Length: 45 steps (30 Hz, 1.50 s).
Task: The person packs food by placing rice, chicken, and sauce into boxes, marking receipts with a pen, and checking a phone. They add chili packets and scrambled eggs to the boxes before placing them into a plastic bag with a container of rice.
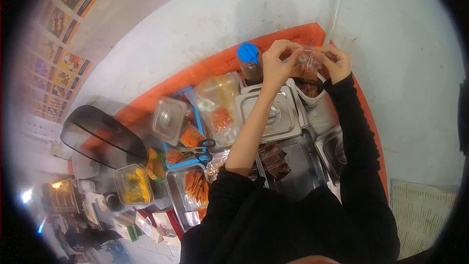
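My left hand [279,62] and my right hand [336,63] pinch the upper edge of a small clear plastic bag [306,68] from its two sides. Brown food shows in the lower part of the bag, which hangs upright. Just below it is a white container [316,99] with dark brown food inside, partly covered by the bag. A clear bottle with a blue lid [249,61] stands to the left of my left hand. Under my left forearm lie stacked steel lids [249,110].
Steel trays [305,166] hold brown packets [274,161] and orange packets [196,186]. Scissors [198,149] lie by a blue tray [196,112]. A tub of yellow food [133,186] and a dark mesh cover [102,134] are at left. An orange ledge [195,71] borders the wall.
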Tool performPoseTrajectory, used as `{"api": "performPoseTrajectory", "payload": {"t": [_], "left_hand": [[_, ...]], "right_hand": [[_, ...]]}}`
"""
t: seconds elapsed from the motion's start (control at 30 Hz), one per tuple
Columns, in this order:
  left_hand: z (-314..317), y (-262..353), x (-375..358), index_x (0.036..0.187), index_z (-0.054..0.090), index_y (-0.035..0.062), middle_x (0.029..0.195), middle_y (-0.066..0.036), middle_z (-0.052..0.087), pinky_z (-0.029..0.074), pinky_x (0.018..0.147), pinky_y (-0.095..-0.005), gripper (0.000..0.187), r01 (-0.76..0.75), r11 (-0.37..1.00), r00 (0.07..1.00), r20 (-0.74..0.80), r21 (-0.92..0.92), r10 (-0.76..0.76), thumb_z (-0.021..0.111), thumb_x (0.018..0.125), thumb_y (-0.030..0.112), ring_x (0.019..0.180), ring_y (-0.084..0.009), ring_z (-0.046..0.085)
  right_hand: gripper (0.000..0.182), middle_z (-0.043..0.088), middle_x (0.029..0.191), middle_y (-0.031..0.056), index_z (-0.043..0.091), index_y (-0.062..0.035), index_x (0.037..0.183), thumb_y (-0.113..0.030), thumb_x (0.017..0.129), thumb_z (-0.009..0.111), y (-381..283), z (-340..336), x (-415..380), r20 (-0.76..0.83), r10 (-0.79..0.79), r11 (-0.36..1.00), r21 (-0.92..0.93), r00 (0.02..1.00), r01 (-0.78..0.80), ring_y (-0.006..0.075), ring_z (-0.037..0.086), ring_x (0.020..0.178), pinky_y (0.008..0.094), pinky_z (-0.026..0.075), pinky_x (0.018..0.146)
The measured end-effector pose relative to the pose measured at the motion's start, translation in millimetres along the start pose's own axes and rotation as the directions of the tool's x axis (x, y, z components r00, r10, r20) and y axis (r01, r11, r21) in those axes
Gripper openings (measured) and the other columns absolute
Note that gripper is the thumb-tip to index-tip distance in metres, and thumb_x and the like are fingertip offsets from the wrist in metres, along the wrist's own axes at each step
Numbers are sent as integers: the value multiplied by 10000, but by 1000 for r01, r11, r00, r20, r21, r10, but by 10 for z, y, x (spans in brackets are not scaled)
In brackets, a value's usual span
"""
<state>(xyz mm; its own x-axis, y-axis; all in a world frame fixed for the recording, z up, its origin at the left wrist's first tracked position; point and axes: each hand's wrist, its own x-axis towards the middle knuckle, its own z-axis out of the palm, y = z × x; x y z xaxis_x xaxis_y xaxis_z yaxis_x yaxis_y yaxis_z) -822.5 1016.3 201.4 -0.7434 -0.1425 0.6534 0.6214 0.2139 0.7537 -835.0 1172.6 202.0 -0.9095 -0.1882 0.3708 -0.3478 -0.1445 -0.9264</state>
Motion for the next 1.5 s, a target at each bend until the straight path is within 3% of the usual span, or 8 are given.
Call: {"api": "performPoseTrajectory", "payload": {"t": [0.43,0.6,0.77,0.9,0.97,1.03,1.13,1.5], "left_hand": [[-178,128,-44,661,596,18,666,-68,580,411,609,-275,72,12,998,995,102,60,-18,644,626,59,652,-195,532],[-257,107,-139,677,590,3,640,-14,573,377,491,-180,98,175,985,984,-36,-11,-175,665,617,-17,554,-49,483],[-480,12,-333,605,586,6,655,-67,592,419,559,-253,133,187,980,968,-157,-71,-196,694,567,73,593,-155,547],[-1003,221,-621,602,592,20,750,-71,619,403,707,-302,132,215,917,968,-195,335,-156,684,559,104,758,-199,560],[-1309,414,-817,628,594,-12,807,-108,615,414,692,-258,130,265,806,955,-259,530,-143,688,579,63,742,-155,559],[-1567,601,-1037,634,597,-7,828,-114,614,410,692,-262,139,311,716,945,-282,624,-165,695,575,73,746,-153,558],[-1824,877,-1393,628,592,-3,807,-108,615,403,684,-266,135,516,628,848,-450,582,-280,691,580,74,734,-156,555],[-2351,2003,-2757,555,571,33,571,-82,542,377,534,-282,137,701,353,703,-684,619,-195,699,509,51,558,-188,511]], "right_hand": [[43,499,622,-15,558,11,733,5,709,593,61,212,-1,40,-156,984,-80,987,158,36,413,514,179,321,470],[85,537,623,8,547,1,652,2,676,628,12,237,-19,-21,-29,993,-116,999,27,48,478,559,178,378,520],[109,557,654,23,560,-2,677,-2,638,662,95,386,-32,125,-7,981,-190,992,31,60,507,596,188,407,542],[150,561,740,30,580,-24,714,-89,627,683,359,710,-209,303,2,974,-218,953,67,90,514,660,218,427,554],[175,551,831,59,573,-38,755,-159,654,648,546,821,-462,469,290,802,-594,834,55,160,527,720,269,451,602],[211,537,815,82,521,-65,824,-163,651,591,903,888,-766,685,79,625,-600,724,500,225,517,798,308,448,628],[233,537,829,111,491,-62,851,-126,638,560,773,1021,-813,578,344,460,-791,740,404,299,505,810,373,417,694],[253,536,862,212,530,-15,822,-242,709,522,1492,-260,109,361,367,177,-932,857,317,350,519,799,413,408,695]]}}
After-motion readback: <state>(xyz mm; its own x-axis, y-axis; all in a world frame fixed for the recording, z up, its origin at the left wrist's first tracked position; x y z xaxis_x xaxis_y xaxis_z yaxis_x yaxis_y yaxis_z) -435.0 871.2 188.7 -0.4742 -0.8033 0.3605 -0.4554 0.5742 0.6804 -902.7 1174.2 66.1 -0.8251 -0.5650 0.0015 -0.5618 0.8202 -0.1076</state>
